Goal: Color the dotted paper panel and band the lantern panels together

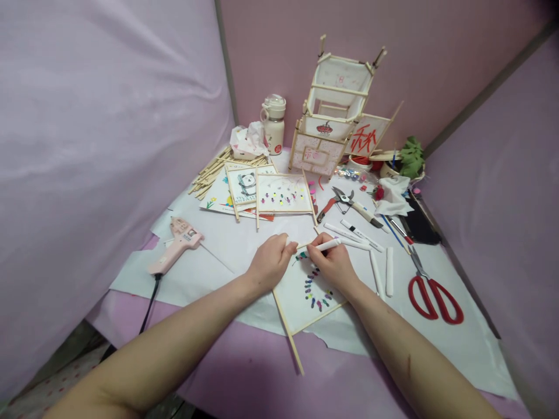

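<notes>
My right hand (332,262) pinches a white marker (326,245), its tip end low over a wood-framed white panel (288,302). A ring of small coloured marks, purple, blue, green and yellow, is drawn on that panel, with green strokes near the marker. My left hand (271,263) is closed at the panel's upper left edge. A small white bit shows by its thumb, but what the fingers hold is hidden. Several more white markers (389,271) lie to the right of the panel.
A pink glue gun (179,244) lies at left, red-handled scissors (430,291) at right. Behind are pruning shears (343,198), two framed drawings including a dotted panel (286,194), wooden sticks (212,169), a bottle (274,125) and a tall stick structure (323,134).
</notes>
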A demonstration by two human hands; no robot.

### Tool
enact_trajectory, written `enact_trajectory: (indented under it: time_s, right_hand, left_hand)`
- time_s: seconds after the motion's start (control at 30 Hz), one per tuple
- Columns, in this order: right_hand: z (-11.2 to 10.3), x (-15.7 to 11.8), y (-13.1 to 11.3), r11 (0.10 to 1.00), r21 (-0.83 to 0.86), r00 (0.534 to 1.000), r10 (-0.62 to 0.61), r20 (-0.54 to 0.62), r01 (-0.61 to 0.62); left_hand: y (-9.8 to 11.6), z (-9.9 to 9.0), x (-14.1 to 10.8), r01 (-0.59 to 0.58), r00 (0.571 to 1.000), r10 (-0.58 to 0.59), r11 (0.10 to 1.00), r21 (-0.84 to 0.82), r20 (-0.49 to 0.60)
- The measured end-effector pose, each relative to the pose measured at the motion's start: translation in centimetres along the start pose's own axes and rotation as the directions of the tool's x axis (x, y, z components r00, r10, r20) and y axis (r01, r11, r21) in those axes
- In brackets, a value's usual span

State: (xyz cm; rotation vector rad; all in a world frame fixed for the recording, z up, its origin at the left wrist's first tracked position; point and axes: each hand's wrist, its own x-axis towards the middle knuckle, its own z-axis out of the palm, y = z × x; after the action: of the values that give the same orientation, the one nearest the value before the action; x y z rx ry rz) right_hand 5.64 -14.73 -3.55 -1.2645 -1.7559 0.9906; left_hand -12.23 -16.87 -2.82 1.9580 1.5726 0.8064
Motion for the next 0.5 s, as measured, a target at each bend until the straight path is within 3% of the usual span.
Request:
enact_trajectory:
  time_s: [0.5]
  right_hand:
    - [0.02, 0.08, 0.14, 1.000, 0.009, 1.000, -0.005, 0.004, 0.005]
  left_hand:
    - [-0.08, -0.01, -0.04, -0.003, 1.000, 0.003, 1.000, 0.023, -0.005]
